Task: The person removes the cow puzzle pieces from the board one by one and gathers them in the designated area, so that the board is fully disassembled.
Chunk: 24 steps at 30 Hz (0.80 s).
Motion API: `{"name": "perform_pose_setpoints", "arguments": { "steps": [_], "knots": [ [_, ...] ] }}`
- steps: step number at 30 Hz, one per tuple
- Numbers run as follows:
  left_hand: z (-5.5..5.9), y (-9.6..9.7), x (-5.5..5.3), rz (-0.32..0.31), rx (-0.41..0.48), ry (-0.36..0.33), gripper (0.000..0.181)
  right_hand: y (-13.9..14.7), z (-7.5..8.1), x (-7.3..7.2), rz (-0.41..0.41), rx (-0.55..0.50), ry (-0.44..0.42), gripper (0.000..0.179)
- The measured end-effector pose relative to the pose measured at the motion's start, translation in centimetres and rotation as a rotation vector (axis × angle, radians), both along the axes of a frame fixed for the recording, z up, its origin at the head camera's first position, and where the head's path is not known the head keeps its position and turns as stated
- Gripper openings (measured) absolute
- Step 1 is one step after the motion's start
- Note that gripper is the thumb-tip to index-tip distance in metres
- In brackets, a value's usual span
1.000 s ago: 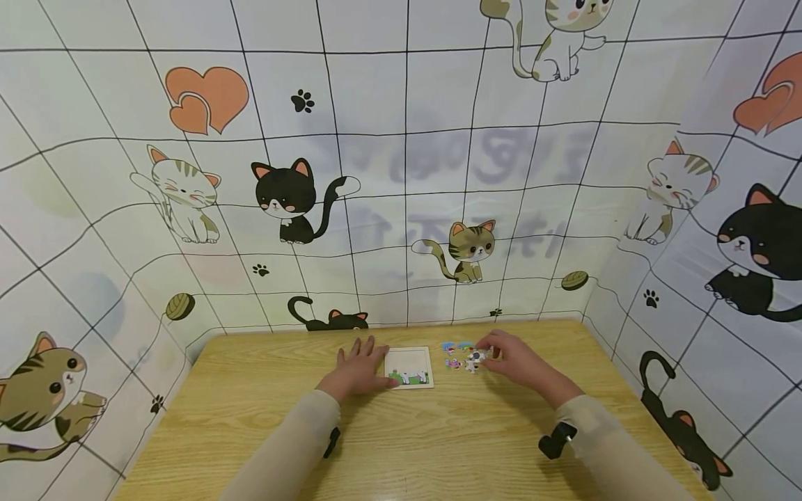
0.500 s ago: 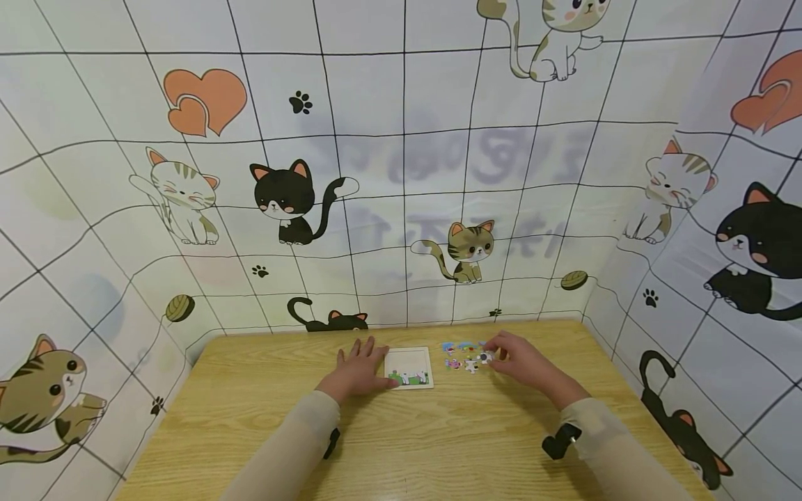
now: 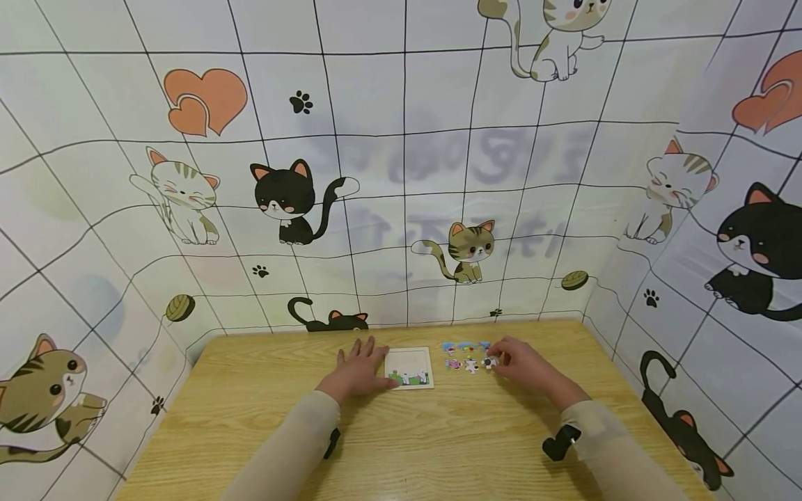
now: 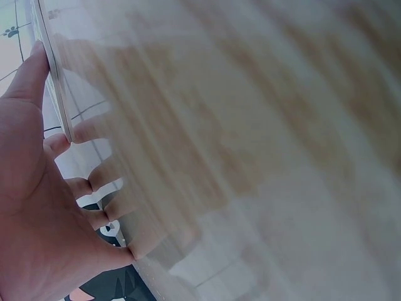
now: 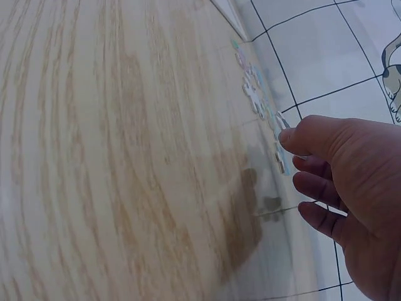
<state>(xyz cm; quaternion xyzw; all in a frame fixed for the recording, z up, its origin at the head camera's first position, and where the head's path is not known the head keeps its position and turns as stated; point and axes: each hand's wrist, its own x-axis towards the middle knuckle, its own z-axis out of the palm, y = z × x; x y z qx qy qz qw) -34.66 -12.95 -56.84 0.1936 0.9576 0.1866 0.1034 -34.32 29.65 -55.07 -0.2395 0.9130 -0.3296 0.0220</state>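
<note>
My left hand [image 3: 356, 370] lies on the table with fingers spread, its thumb on the lower left corner of a small square puzzle board [image 3: 407, 358]. The board has a pale bare area and a green and white printed strip along its near edge. In the left wrist view the thumb of the left hand [image 4: 31, 188] rests against the board's edge [image 4: 53, 75]. To the right of the board, my right hand [image 3: 523, 363] pinches a black-and-white jigsaw piece [image 3: 489, 362] between thumb and index finger, low over the table. The right wrist view shows this piece [image 5: 282, 119] edge-on at the fingertips.
Several loose jigsaw pieces lie in two rows between the board and my right hand, among them a white piece [image 3: 471, 365], a pink one [image 3: 453, 363] and a blue one [image 3: 447, 346]. The wooden table [image 3: 438, 438] ends at a cat-patterned cloth wall [image 3: 376, 278].
My right hand has moved the black-and-white piece right and slightly nearer, away from the other pieces, so they now lie apart in rows. The left hand and the board stay put.
</note>
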Motion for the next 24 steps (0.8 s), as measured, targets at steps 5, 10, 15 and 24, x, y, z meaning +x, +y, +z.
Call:
{"name": "perform_pose_setpoints", "arguments": {
  "steps": [5,10,15,24],
  "knots": [
    [0.7,0.1,0.4,0.004,-0.018,-0.011,0.093,0.3,-0.8,-0.2,-0.007,-0.003,-0.010,0.023],
    [1.0,0.3,0.5,0.007,-0.043,-0.010,0.094,0.5,-1.4,-0.6,-0.003,-0.005,-0.029,0.024],
    [0.8,0.3,0.3,0.012,-0.044,-0.007,0.094,0.5,-1.7,-0.8,-0.007,-0.002,-0.036,0.023],
    [0.8,0.3,0.2,0.014,-0.057,-0.007,0.094,0.4,-1.6,-0.8,-0.003,0.010,-0.019,0.023]
  ]
}}
